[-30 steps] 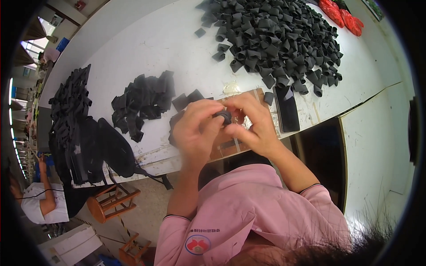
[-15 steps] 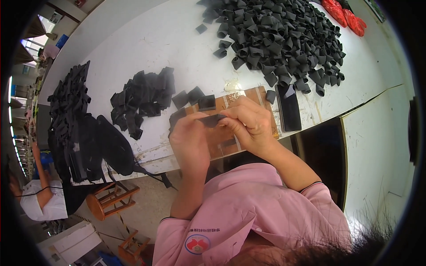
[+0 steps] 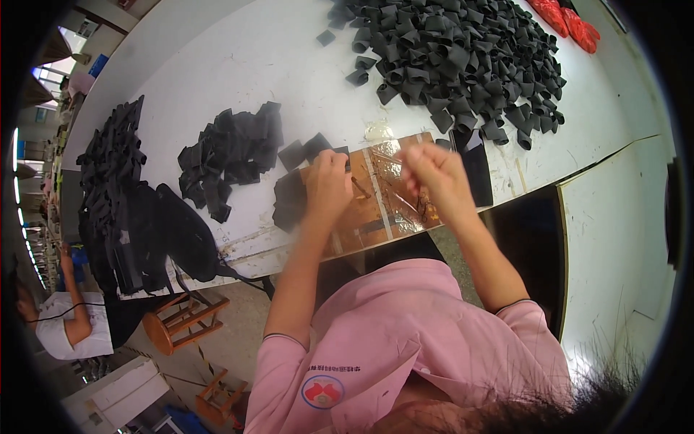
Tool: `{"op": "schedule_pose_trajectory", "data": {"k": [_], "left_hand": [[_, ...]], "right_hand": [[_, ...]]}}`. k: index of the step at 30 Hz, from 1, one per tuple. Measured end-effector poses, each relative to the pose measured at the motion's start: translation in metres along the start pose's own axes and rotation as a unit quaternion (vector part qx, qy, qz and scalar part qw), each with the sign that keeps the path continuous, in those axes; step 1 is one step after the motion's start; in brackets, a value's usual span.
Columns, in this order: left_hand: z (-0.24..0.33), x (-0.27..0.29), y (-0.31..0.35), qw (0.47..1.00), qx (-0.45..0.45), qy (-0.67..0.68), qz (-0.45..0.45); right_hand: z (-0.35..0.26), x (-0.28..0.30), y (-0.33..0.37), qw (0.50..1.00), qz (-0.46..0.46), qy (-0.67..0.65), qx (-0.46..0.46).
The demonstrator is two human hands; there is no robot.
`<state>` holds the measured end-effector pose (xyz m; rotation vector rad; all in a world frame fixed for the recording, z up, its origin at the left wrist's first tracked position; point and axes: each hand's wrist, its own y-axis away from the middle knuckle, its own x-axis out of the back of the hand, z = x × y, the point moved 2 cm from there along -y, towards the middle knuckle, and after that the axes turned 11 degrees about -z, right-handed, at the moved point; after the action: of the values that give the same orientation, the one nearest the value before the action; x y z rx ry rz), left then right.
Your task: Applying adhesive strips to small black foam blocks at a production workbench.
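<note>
At far left, we see a person (image 3: 81,304) in a white top (image 3: 76,333); lower down, a wooden stool (image 3: 160,334) and a second stool (image 3: 215,403) stand on the floor (image 3: 249,318) near a white box-like unit (image 3: 119,398), while red plastic bags (image 3: 580,32) lie at upper right.

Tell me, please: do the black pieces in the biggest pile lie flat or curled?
Curled: many black pieces there show rounded loops with hollow, open ends.

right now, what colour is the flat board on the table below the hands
Brown: the board shows best in the head view.
</note>
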<state>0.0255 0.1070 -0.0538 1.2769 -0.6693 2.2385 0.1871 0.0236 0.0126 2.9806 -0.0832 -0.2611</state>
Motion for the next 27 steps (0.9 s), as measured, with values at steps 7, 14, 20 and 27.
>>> {"op": "schedule_pose_trajectory", "data": {"k": [7, 14, 20, 27], "left_hand": [[-0.008, -0.003, -0.001, 0.992, -0.031, -0.118, -0.035], [0.038, 0.041, 0.055, 0.745, 0.253, 0.616, 0.030], [0.060, 0.048, 0.072, 0.767, 0.176, 0.614, 0.062], [0.064, 0.046, 0.068, 0.822, 0.163, 0.513, 0.186]], "right_hand": [[0.032, -0.024, 0.024, 0.992, -0.036, 0.122, -0.006], [0.005, -0.062, 0.031, 0.939, 0.002, 0.285, 0.191], [-0.001, -0.069, 0.034, 0.894, 0.029, 0.347, 0.281], [0.013, -0.067, 0.029, 0.816, 0.102, 0.507, 0.257]]}}
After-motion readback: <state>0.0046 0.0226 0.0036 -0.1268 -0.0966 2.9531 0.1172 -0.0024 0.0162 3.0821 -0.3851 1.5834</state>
